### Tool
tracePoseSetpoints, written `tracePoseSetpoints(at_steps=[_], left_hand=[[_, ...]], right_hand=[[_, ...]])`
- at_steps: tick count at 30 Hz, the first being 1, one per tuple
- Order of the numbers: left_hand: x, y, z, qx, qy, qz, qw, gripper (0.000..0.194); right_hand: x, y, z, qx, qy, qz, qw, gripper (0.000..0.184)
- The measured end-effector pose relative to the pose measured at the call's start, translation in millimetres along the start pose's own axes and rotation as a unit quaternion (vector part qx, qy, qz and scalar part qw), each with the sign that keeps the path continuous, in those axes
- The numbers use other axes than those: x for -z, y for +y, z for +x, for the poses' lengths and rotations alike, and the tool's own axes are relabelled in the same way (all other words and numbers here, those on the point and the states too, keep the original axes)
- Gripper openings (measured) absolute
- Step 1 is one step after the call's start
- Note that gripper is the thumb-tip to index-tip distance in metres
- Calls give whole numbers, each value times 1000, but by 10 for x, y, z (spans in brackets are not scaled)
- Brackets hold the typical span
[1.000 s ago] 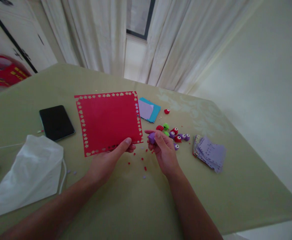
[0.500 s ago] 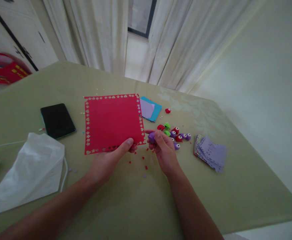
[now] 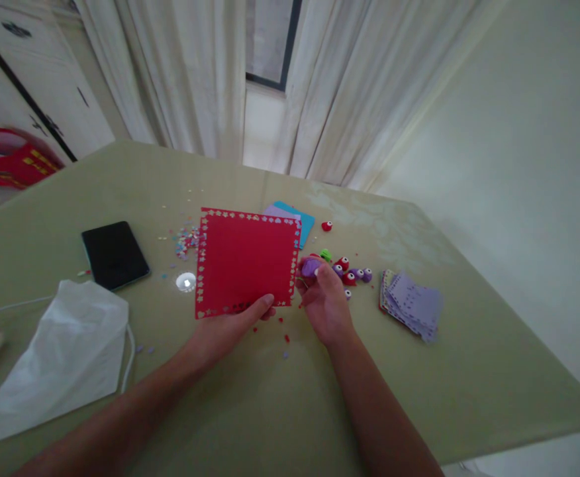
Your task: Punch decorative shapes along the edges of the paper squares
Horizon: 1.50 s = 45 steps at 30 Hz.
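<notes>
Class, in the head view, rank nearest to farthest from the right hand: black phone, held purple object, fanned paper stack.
1. Held purple object: in the right hand.
2. Fanned paper stack: to its right.
3. Black phone: far left.

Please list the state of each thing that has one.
Red sheet: held up in left grip, border punched.
Purple punch: held in right grip.
Other punches: clustered, a red one apart.
Confetti: scattered.
Black device: flat, screen dark.
White item with cords: lying flat.
Card stack: uneven, edges punched.
Blue sheet: partly covered.
Curtains: parted.
</notes>
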<state>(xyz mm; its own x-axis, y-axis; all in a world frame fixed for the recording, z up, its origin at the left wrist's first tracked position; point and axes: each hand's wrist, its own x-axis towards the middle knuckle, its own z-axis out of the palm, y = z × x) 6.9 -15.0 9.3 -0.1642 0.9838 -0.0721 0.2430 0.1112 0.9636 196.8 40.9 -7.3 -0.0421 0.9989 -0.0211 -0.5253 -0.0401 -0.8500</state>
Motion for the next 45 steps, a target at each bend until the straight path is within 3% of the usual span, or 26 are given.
tracePoseSetpoints(at_steps=[6,12,20,23,27,31,32,34,36,38,41,45], left_hand=[[-91,-54,-19,-32,-45,-84,995,18],[-108,0,-28,-44,-17,-144,989,17],[-116,-28,-38,-10,-67,-142,988,17],[-78,-52,1,-20,-70,-169,983,20],[51,-73,121,-40,-46,-307,950,38],[168,-91,205,29,-102,-268,958,36],[184,-94,218,36,-93,-253,962,34],[200,-89,244,23,-22,-278,960,33],[206,-64,275,5,70,-359,931,31],[209,-26,302,14,113,-432,895,29],[208,21,307,40,107,-472,874,32],[198,23,266,40,90,-480,872,33]], right_hand=[[-15,-46,-26,14,-10,-11,1000,46],[-30,-55,-53,13,-15,-60,998,55],[-26,-56,-44,16,-19,-14,1000,45],[28,-87,-16,30,-8,-23,999,45],[140,-215,37,66,30,-80,994,44],[182,-306,59,39,-11,-137,990,43],[185,-308,65,40,-14,-143,989,42],[198,-290,84,53,13,-152,987,42],[225,-257,115,67,63,-167,982,44],[253,-221,147,69,91,-192,975,46],[255,-169,170,64,79,-223,970,47],[188,-108,136,79,22,-288,954,42]])
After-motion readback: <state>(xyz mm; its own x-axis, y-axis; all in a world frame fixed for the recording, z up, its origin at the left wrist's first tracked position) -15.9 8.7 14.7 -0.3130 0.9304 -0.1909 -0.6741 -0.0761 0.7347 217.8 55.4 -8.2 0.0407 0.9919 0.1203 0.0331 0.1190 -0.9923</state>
